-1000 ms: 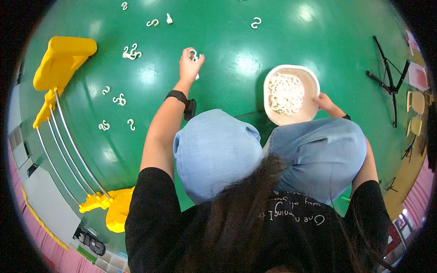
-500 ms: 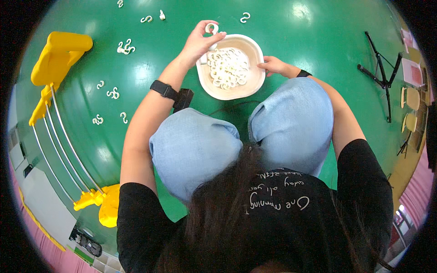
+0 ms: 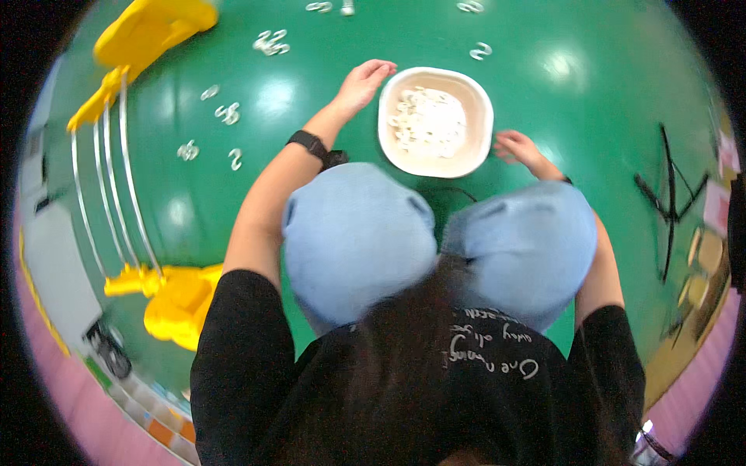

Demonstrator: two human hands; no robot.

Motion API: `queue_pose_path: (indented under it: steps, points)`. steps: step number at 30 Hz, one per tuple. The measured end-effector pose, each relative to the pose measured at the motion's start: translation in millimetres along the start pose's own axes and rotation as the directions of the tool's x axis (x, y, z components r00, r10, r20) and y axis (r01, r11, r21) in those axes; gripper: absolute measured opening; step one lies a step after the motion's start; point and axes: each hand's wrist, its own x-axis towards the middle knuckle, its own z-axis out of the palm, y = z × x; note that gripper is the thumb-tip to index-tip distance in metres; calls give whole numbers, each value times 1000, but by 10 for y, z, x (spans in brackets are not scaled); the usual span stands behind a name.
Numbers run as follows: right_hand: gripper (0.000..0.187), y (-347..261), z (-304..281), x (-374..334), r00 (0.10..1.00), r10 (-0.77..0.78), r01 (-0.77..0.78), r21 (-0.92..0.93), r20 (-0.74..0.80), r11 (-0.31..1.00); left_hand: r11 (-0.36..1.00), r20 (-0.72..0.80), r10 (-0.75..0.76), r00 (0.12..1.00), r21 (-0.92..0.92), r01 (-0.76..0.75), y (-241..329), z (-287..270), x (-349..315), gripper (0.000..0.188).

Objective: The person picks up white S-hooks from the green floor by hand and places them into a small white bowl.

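Note:
A white, rounded-square basin [image 3: 486, 93] sits on the green floor in front of my knees. Many small white S-shaped hooks [image 3: 423, 124] are heaped in it, mostly toward its left side. At the basin's upper left rim, my left hand [image 3: 365, 84] stretches its fingers toward the edge; nothing shows in it. Just off the right rim is my right hand [image 3: 519, 146], empty, its fingers loosely bent and slightly blurred. Single hooks and small clusters lie on the floor, among them a cluster [image 3: 270, 43] at the far left and a hook [image 3: 481, 52] beyond the basin.
A yellow frame with metal bars [image 3: 128, 179] stands on the left. A black tripod-like stand [image 3: 670, 206] is at the right, with chairs [image 3: 703, 250] near the wall. More hooks [image 3: 228, 113] are scattered between the frame and my left arm.
The white hook in my left hand is no longer there. My right hand has come away from the basin's rim. The whole view has shifted, so the scene sits further right.

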Motion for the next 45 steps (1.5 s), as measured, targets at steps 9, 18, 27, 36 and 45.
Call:
queue_pose_path:
  steps: [9,18,27,36,45]
  points:
    - [39,780,-335,-2,992,119,-121,-48,-39,991,512,-871,239,428,488,707,-1017,-1964,-1364,77]
    - [34,1218,-1434,-203,975,76,-105,-132,-208,986,506,-959,91,269,277,817,-1432,-2456,-2193,93]
    - [29,1135,-1492,-1178,915,66,-132,-141,-398,981,334,-924,195,330,379,863,-1634,-2802,-2111,71]
    - [30,1020,-1773,-1812,870,137,-246,-176,-474,953,292,-909,312,276,368,882,-1914,-3498,-1949,63]
    - [31,1170,-1587,-1928,897,34,-152,-235,-441,960,196,-869,-63,491,472,860,-1880,-4581,-2172,52]
